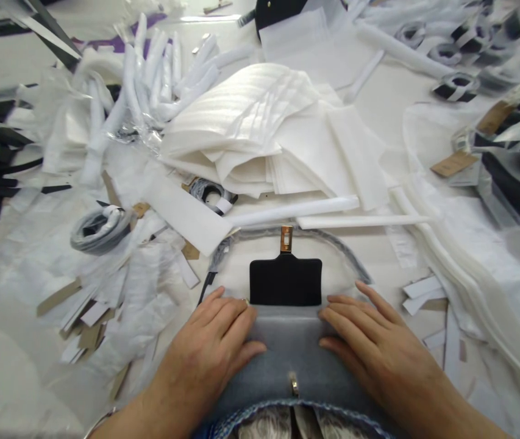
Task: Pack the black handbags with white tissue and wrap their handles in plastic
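Head view: loosely spread fingers (347,325) lie on a blue-grey bag (287,341) with gold-tipped black tab (286,282).

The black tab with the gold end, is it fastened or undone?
Undone: the black tab points away, and its gold end lies apart from the metal catch.

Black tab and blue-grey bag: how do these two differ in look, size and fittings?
The black tab is black, while the blue-grey bag is a paler blue-grey. The tab is small; the bag is much wider. The tab ends in a slotted gold-toned plate, whereas the bag bears a small metal clasp. The left hand and right hand lie on the bag, not on the tab. Both carry metal fittings.
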`<state>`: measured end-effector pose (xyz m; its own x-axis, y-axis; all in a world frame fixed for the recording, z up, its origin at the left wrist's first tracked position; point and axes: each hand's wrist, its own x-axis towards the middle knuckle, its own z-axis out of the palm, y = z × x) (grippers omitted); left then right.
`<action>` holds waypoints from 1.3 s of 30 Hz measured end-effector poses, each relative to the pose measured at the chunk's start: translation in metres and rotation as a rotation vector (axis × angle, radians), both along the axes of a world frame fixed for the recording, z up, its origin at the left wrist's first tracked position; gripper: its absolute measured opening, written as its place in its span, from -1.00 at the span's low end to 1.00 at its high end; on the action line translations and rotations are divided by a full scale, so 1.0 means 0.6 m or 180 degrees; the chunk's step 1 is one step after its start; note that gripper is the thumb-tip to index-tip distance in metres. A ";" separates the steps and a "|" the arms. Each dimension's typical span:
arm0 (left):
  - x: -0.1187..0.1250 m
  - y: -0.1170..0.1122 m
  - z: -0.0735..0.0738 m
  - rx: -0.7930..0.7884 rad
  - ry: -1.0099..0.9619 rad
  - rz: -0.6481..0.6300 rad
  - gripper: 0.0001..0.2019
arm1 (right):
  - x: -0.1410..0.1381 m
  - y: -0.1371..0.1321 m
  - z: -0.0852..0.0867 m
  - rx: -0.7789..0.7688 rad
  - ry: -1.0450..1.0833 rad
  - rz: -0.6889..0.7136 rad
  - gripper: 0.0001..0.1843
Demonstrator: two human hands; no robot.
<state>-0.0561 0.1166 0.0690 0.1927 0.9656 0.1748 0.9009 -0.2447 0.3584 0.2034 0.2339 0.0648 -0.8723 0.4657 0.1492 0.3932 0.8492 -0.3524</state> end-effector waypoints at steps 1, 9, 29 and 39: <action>-0.003 0.001 0.006 -0.0026 -0.0130 -0.0038 -0.73 | 0.000 0.003 0.008 -0.0093 0.0090 -0.0022 -0.82; -0.004 0.021 -0.014 -0.0199 -0.0295 0.0003 -0.72 | -0.007 0.026 0.002 -0.0297 0.0044 -0.0056 -0.72; 0.040 0.000 -0.007 0.0228 0.0388 -0.0350 -0.64 | 0.010 -0.038 -0.009 -0.0260 -0.0205 0.0370 -0.51; 0.080 -0.071 -0.002 -0.0690 0.0218 -0.0214 -0.30 | 0.033 -0.080 -0.026 -0.0131 -0.0688 0.0297 -0.34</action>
